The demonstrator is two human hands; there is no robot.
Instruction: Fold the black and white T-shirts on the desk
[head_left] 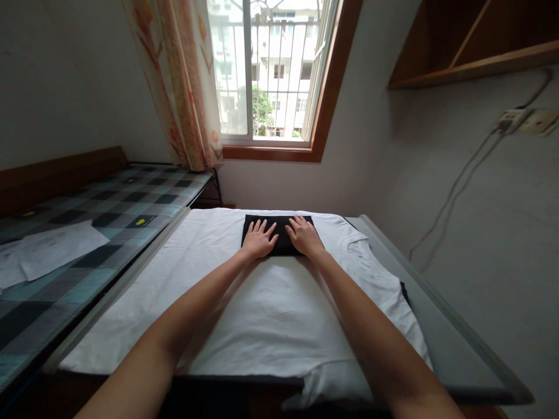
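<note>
A white T-shirt (262, 314) lies spread over the table, its neckline toward the right and one sleeve drooping over the near edge. On its far middle part rests a folded black cloth (282, 240), a flat rectangle. My left hand (259, 238) presses flat on the left part of the black cloth, fingers spread. Across from it, my right hand (304, 235) lies on the right part, fingers stretched out toward the window. Neither hand grips anything. A bit of black material (405, 291) shows under the shirt's right side.
The grey table (471, 355) has a raised rim. To the left stands a bed with a checked mattress (109, 203) and some papers (56, 247). Ahead are a curtain (183, 87) and a barred window. A wooden shelf (471, 75) and a cable (449, 198) are on the right wall.
</note>
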